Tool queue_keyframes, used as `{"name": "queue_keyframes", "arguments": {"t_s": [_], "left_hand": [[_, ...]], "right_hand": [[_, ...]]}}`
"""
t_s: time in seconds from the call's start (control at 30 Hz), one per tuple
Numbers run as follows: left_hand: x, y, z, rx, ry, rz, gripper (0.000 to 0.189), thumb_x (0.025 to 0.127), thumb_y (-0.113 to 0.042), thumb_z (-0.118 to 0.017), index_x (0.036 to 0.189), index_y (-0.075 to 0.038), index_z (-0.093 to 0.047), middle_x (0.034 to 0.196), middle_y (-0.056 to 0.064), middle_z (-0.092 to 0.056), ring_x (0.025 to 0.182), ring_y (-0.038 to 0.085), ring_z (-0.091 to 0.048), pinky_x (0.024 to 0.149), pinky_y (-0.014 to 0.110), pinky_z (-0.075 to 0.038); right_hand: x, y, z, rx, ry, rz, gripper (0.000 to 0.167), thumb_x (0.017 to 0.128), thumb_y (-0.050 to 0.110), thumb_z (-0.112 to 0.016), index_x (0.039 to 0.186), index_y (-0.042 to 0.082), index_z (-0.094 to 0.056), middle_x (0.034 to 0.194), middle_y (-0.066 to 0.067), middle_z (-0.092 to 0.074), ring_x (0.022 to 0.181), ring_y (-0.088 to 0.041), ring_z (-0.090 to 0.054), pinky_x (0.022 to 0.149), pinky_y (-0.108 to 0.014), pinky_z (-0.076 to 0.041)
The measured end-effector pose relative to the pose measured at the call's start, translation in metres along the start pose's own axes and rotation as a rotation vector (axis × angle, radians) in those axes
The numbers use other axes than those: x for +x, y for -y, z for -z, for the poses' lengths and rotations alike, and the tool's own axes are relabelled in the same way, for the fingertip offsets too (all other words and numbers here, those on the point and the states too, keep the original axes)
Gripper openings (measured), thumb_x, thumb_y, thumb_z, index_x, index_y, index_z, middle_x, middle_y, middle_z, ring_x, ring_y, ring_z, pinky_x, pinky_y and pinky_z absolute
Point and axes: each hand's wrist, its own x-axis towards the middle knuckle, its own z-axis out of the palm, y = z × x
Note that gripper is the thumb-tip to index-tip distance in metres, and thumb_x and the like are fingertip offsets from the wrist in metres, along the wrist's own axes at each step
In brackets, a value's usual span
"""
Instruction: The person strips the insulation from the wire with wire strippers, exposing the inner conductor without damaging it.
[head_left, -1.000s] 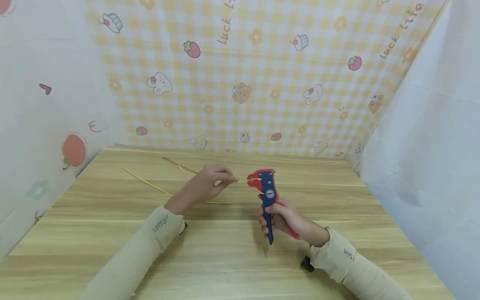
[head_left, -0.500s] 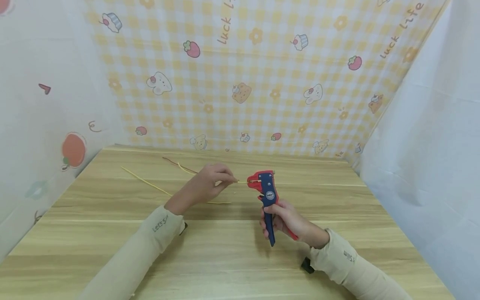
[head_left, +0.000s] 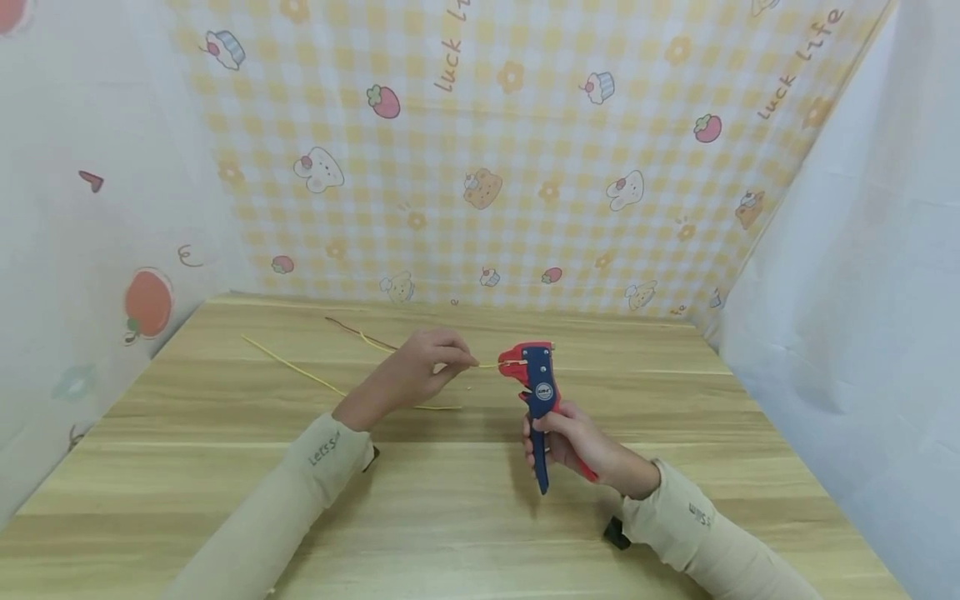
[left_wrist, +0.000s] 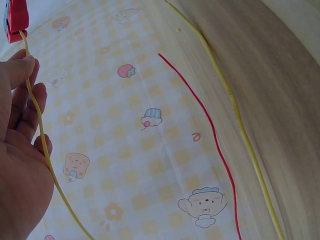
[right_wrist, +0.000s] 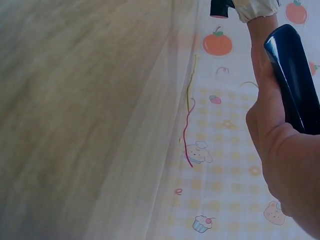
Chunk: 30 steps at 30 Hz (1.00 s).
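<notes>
My left hand (head_left: 420, 362) pinches a thin yellow wire (left_wrist: 39, 112) between thumb and fingers. Its tail hangs down along the palm in the left wrist view. The far end runs into the red jaws of a blue and red wire stripper (head_left: 538, 367); how deep it sits is too small to tell. My right hand (head_left: 588, 446) grips the stripper's handles, holding it upright above the table with its head to the left. In the right wrist view the blue handle (right_wrist: 295, 80) shows beside the hand, while most of the fingers are hidden.
Another yellow wire (head_left: 296, 367) lies on the wooden table (head_left: 450, 517), partly under my left forearm. Further back is a red wire (left_wrist: 202, 107). A checked cloth (head_left: 495, 233) hangs behind the table, and pale sheets flank both sides.
The wire stripper has shifted very slightly to the right. My left fingertips keep almost the same place, still pinching the wire.
</notes>
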Motion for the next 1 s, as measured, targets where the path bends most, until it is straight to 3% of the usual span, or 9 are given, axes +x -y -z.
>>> {"name": "queue_keyframes", "arguments": {"t_s": [0.43, 0.8, 1.0], "left_hand": [[0.0027, -0.0010, 0.0017, 0.008, -0.001, -0.022, 0.011, 0.086, 0.000, -0.074, 0.092, -0.008, -0.077, 0.090, -0.001, -0.069, 0.080, 0.011, -0.064, 0.071, 0.026, -0.053], [0.0041, -0.0060, 0.0005, 0.053, -0.007, -0.032, 0.011, 0.083, 0.002, -0.076, 0.089, -0.008, -0.077, 0.087, -0.001, -0.068, 0.080, 0.014, -0.063, 0.074, 0.031, -0.052], [0.0046, -0.0066, -0.0005, 0.023, -0.017, -0.058, 0.008, 0.085, 0.001, -0.075, 0.088, -0.006, -0.078, 0.085, 0.001, -0.067, 0.077, 0.014, -0.062, 0.070, 0.028, -0.052]], "right_hand": [[-0.0022, 0.0005, 0.0001, -0.027, -0.009, -0.003, 0.011, 0.097, 0.007, -0.042, 0.098, 0.002, -0.052, 0.082, -0.004, -0.061, 0.071, -0.015, -0.064, 0.068, -0.035, -0.057], [-0.0014, 0.0011, 0.0056, -0.102, -0.063, -0.057, 0.008, 0.096, 0.011, -0.048, 0.100, 0.003, -0.047, 0.080, -0.004, -0.059, 0.069, -0.015, -0.062, 0.066, -0.035, -0.057], [-0.0015, -0.0029, 0.0060, -0.136, -0.075, -0.045, 0.010, 0.094, 0.009, -0.048, 0.099, 0.001, -0.045, 0.079, -0.005, -0.058, 0.067, -0.015, -0.062, 0.064, -0.034, -0.057]]}}
